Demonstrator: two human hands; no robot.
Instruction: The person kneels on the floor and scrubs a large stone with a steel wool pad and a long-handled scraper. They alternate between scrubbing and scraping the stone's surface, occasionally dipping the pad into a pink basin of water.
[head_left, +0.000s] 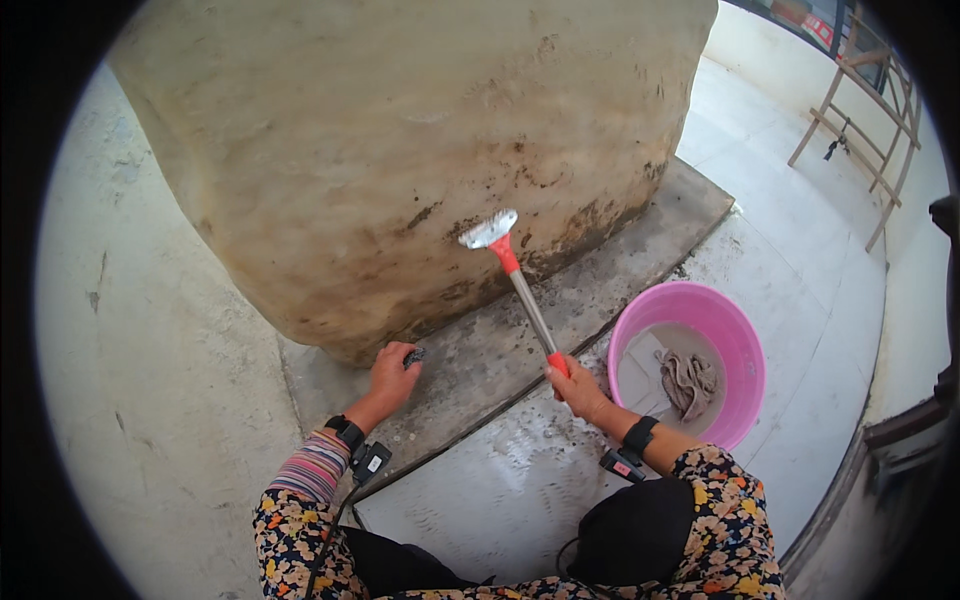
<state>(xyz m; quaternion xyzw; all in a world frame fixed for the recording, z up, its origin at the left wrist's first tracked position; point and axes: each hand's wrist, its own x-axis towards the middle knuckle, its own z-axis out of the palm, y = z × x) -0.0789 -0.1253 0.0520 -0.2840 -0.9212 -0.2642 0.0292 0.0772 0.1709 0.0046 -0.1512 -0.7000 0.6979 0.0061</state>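
My right hand (577, 388) grips the red handle end of a long scraper (534, 307). Its metal head lies at the lower face of a large, smooth stone block (420, 142), among dark patches of dirt. My left hand (394, 379) is closed around a small dark grey scouring pad (414, 357), close to the block's lower left edge. Just right of my right hand stands a pink plastic bucket (742, 360) holding cloudy water and a wet, brownish cloth (688, 382).
The block stands on a grey stone slab (480, 360), whose raised edge runs diagonally before me. A wooden frame (862, 120) leans near the white wall at upper right. Wet, dirt-specked pale floor (480, 487) lies below the slab.
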